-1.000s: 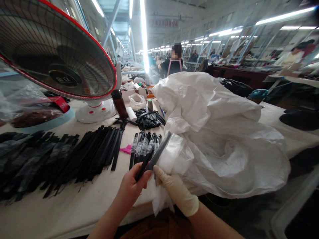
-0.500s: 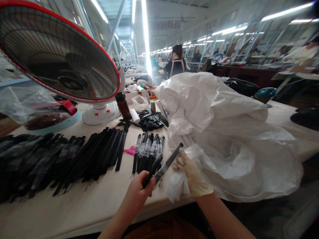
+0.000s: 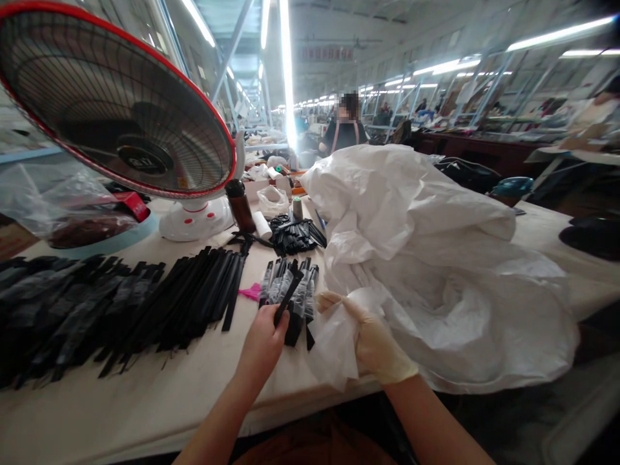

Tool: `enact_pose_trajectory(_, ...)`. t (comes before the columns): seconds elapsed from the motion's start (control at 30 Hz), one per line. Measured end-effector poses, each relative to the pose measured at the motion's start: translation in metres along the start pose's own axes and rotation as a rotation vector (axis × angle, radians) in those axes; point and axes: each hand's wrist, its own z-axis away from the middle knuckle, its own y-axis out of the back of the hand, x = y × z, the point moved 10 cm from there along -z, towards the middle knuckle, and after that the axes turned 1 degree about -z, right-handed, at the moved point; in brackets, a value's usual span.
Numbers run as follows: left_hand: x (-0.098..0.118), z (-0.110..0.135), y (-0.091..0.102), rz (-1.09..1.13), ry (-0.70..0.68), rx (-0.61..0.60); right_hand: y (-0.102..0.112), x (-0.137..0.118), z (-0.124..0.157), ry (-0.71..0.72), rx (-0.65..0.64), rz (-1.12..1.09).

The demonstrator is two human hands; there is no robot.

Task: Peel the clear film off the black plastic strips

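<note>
Fan cropped (left edge), leftmost strips blurred

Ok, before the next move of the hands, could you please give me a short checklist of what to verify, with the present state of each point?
1. Left hand grips the black strip: ok, the fingers are closed on its lower end.
2. Right hand, gloved, holds the white sheet: ok.
3. Row of wrapped strips lies side by side on the table: ok.
4. Held strip is clear of the row: cannot tell, it overlaps the row in this view.
5. Big white bag is apart from the row: cannot tell, its edge is very close.
</note>
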Motion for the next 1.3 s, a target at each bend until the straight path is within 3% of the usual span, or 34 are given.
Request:
enact_pose_trajectory(0.17,0.014,0.021,-0.021,0.257,0.078,-0.251,-0.006,0.018,0.002,-0.035,-0.096,0.1)
enact_pose_trajectory(0.37,0.018,0.027,-0.025,0.325,0.124,-0.268,0.005,0.01,0.005,0.088,0.037,0.234)
enact_pose_trajectory(0.5,0.023,0.024,-0.022,0.304,0.07,-0.227,0.004,0.019,0.012,0.058,0.028,0.442)
enact_pose_trajectory(0.57,0.023,0.024,-0.02,0.298,0.052,-0.217,0.011,0.02,0.012,0.049,0.083,0.567)
enact_pose_trajectory(0.67,0.018,0.03,-0.021,0.387,0.091,-0.273,0.024,0.002,0.009,0.164,0.219,0.624)
enact_pose_trajectory(0.77,0.009,0.045,-0.029,0.5,0.209,-0.4,0.028,-0.012,0.002,0.25,0.239,0.481)
enact_pose_trajectory(0.87,0.004,0.061,-0.036,0.551,0.317,-0.475,0.027,-0.012,-0.005,0.24,0.225,0.299)
enact_pose_trajectory(1.0,0.003,0.067,-0.038,0.545,0.327,-0.447,0.025,-0.014,-0.007,0.277,0.252,0.246)
enact_pose_trajectory(1.17,-0.002,0.071,-0.047,0.544,0.396,-0.518,0.016,-0.031,0.009,0.39,0.309,0.488)
enact_pose_trajectory(1.3,0.0,0.066,-0.051,0.616,0.419,-0.552,-0.006,-0.019,0.015,0.311,0.188,0.681)
